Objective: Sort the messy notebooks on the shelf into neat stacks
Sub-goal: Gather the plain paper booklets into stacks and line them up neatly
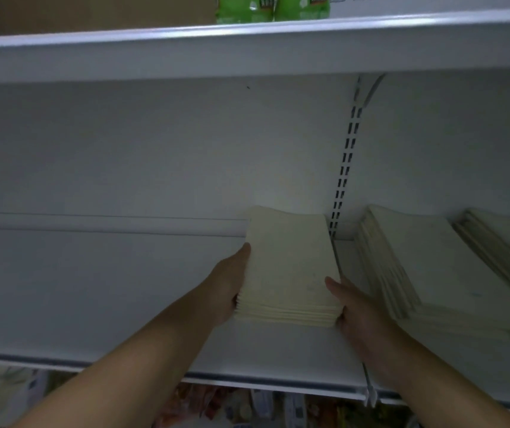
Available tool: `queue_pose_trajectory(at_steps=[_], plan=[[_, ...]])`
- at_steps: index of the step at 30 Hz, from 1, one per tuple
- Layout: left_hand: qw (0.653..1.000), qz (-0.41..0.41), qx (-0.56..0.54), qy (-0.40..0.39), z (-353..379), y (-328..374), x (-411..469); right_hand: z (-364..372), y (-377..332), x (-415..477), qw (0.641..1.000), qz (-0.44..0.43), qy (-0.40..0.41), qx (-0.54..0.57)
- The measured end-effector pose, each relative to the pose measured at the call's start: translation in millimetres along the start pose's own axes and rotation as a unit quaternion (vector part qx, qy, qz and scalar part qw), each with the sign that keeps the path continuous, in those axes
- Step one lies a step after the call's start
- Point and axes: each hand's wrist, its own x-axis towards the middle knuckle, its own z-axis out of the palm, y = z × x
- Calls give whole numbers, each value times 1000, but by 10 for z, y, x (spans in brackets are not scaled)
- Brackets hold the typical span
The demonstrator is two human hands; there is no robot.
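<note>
A stack of cream notebooks (pixel 287 267) lies on the white shelf (pixel 93 288), close to the slotted upright. My left hand (pixel 227 285) grips the stack's left side, thumb along the top cover and fingers hidden at the edge. My right hand (pixel 355 307) grips its near right corner, thumb lying on the top cover. Right of the divider sits a wider, slanted pile of cream notebooks (pixel 426 273), and another pile (pixel 500 242) lies at the far right, cut off by the frame.
The slotted upright (pixel 345 168) and a thin divider (pixel 368 384) split the shelf. An upper shelf (pixel 247 50) carries green packets (pixel 272 7) and a cardboard box (pixel 93 10). Colourful goods (pixel 216 406) show on the shelf below.
</note>
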Motion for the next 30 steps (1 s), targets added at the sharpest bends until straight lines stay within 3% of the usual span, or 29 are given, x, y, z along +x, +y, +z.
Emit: queue_pose_trajectory(at_steps=[5,14,21,25,30], plan=[[999,4,-13,-37,-99,63,54,-35,33,83,998,29,57,19],[999,-21,-35,-31,-58,-44,216,124,-263,284,975,10,130,-178],[996,-19,-56,-68,-79,-93,238,141,-257,221,983,44,146,-105],[997,-40,-35,-58,-162,-86,279,110,-244,146,994,25,106,-26],[999,11,-4,-54,-131,155,384,6,-192,188,996,14,80,-22]])
